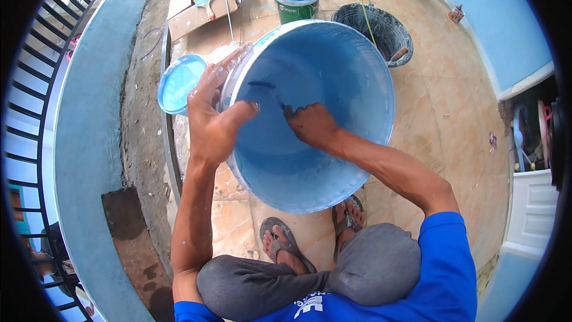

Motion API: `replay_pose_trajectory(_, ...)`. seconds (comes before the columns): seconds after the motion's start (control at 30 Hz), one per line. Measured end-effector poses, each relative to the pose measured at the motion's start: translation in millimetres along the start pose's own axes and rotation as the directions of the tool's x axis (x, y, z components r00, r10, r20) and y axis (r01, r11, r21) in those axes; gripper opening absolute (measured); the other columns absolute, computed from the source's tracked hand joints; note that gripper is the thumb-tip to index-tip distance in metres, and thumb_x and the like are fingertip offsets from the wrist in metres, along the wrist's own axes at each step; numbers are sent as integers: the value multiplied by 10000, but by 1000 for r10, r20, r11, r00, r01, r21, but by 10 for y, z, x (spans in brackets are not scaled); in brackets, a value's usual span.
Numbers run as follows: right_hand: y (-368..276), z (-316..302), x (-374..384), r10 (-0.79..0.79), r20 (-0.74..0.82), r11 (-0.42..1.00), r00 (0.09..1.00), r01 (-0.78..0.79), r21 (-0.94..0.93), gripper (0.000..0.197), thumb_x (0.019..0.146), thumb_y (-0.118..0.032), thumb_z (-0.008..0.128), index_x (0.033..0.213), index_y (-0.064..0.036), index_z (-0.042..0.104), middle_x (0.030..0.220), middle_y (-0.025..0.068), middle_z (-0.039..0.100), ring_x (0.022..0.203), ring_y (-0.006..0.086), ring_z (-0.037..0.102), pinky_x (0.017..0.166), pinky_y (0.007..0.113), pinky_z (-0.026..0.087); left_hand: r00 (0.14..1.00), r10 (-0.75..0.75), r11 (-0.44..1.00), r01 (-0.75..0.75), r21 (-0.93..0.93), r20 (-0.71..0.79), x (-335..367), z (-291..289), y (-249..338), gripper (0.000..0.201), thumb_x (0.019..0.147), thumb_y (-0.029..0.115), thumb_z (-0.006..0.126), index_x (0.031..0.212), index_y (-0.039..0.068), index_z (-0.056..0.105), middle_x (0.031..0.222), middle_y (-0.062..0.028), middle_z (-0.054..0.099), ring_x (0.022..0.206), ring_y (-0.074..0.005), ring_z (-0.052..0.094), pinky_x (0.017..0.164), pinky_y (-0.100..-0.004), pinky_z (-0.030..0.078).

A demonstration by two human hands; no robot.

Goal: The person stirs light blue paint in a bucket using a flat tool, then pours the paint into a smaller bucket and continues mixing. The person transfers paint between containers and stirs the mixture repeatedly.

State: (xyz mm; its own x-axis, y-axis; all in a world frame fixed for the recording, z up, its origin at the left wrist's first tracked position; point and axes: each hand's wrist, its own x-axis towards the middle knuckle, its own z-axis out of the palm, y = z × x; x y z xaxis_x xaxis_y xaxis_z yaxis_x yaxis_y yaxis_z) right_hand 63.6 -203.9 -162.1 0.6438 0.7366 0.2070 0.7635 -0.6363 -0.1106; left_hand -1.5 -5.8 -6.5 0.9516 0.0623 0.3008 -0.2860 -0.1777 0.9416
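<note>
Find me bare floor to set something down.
Widest free patch: the tiled floor right of the big bucket, between black tub, right forearm and blue wall. Crowded: beyond the bucket, with cardboard box, green pail and tub.

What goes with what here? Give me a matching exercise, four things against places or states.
1. Left hand
2. Right hand
3. Paintbrush
4. Black tub

A. On the cardboard box
B. Beyond the big bucket, to the right
C. Gripping the big bucket by its rim
D. Holding a slim tool

Pairs: 1-C, 2-D, 3-A, 4-B
</note>
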Motion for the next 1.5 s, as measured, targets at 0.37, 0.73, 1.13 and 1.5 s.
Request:
replay_pose_trajectory(0.37, -39, 134, -18, -24, -21, 999, 999, 24, -33, 281, 858, -85, 581, 1110, 27, 639, 725, 182, 716, 617, 344, 716, 575, 477, 541, 1000, 3, 997, -4, -73, -11, 0, 22, -32, 718, 620, 80, 678, 1322, -65, 639, 1172, -111, 642, 1056, -219, 653, 949, -327, 516)
replay_pose_trajectory(0.73, -457, 187, -95, -155, 72, 987, 985, 151, 61, 279, 845, -78, 594, 1074, 76, 633, 687, 196, 696, 604, 341, 715, 530, 475, 544, 1000, 0, 1000, -1, -25, -15, -23, -14, 11, 707, 648, 39, 661, 1347, -58, 622, 1163, -104, 671, 1020, -207, 669, 913, -317, 534)
replay_pose_trajectory(1.13, -154, -125, 207, 248, 117, 917, 962, -272, 293, 222, 982, -167, 557, 1055, -38, 721, 795, 217, 721, 741, 417, 706, 730, 514, 555, 1000, -23, 997, 21, -71, -18, -14, -70, -25, 697, 657, 28, 662, 1345, -72, 614, 1178, -112, 665, 1016, -204, 666, 892, -312, 543)
replay_pose_trajectory(1.5, -162, -44, 118, 355, 144, 833, 924, -383, 399, 258, 1001, -204, 564, 1067, -45, 755, 913, 222, 738, 845, 433, 706, 828, 516, 547, 1000, -11, 999, 12, -47, 11, -20, -15, -31, 691, 657, 33, 670, 1338, -72, 619, 1203, -110, 649, 1051, -213, 665, 932, -320, 535)
